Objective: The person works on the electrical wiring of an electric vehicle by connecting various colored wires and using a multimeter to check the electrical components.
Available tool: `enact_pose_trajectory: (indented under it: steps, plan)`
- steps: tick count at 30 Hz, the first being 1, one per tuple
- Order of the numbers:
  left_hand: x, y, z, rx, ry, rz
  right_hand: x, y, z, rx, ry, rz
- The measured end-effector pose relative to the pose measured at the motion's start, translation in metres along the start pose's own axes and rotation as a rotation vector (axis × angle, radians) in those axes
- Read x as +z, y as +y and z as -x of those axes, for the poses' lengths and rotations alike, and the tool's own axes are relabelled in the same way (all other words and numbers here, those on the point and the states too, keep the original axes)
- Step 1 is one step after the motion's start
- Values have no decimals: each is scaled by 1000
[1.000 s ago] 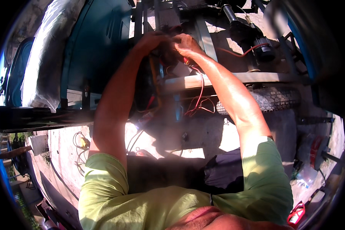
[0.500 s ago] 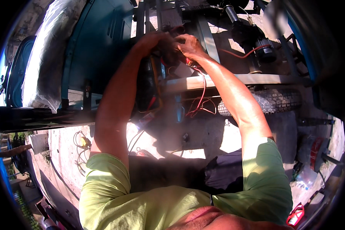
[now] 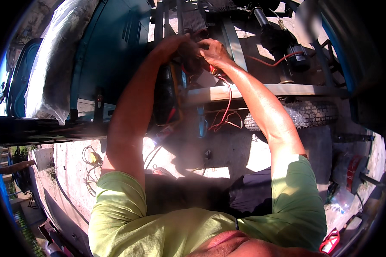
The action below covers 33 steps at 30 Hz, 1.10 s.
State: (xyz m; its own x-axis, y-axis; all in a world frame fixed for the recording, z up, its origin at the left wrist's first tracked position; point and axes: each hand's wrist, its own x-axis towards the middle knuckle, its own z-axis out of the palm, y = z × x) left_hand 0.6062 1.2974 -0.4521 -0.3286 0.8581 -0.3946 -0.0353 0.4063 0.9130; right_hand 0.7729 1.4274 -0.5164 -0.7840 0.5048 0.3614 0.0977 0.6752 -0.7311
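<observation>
My left hand (image 3: 176,45) and my right hand (image 3: 213,52) meet over the metal frame of a vehicle. The right fingers are pinched together around something small that I cannot make out. Deep shadow covers the left fingertips, which curl close beside the right ones; what they grip is hidden. Under my right wrist sits a small red and yellow piece (image 3: 213,70). From near it a thin red wire (image 3: 230,100) hangs over a pale crossbar (image 3: 210,93) and ends in loose loops. A black case with a yellow-orange edge (image 3: 166,96) is beside my left forearm.
A blue panel (image 3: 107,55) and a plastic-wrapped white bundle (image 3: 55,60) stand on the left. At right are a motor (image 3: 298,59) with a red cable (image 3: 270,63) and a treaded tyre (image 3: 306,115). A yellow-tipped cable (image 3: 94,158) lies on the ground.
Both hands stay together in nearly the same spot, with only slight finger movement. The view has shifted a little.
</observation>
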Motion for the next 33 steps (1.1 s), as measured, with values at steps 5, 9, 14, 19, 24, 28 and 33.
enact_pose_trajectory:
  steps: [5, 9, 14, 19, 24, 28, 33]
  plan:
    - [-3, -4, -3, -17, 10, 34, -7, -15, 1, 96, -53, -31]
    - [-4, -5, -7, -25, 9, 54, -12, -19, 2, 109, -69, -48]
    - [-9, -11, -13, -16, 34, 63, -17, -31, 2, 144, -98, -55]
    - [2, 2, -2, -57, 87, 14, -16, -23, 1, 147, -91, -38]
    - [-2, -4, -4, -21, 56, 70, -16, -27, 2, 123, -97, -69]
    - [0, -1, -1, -33, 49, 75, -16, -27, 2, 140, -91, -48]
    - [5, 4, 5, -20, 89, 19, -11, -22, 3, 97, -7, -25]
